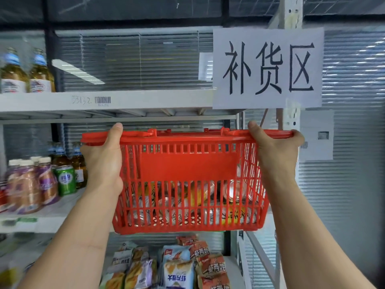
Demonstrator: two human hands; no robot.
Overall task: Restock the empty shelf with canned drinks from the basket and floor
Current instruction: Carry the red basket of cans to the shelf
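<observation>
So both hands, left hand [103,161] and right hand [275,149], grip the red basket [188,163] by its rim. Keep it level setting it onto the shelf [52,213], or the cans [233,192] roll.

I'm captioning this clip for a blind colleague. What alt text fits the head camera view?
Two bare hands, left hand and right hand, grip the rim of a red plastic basket holding canned drinks, raised before a white shelf. Bottled drinks and a green can stand at left, snack bags lie below, and a paper sign hangs above right.
</observation>
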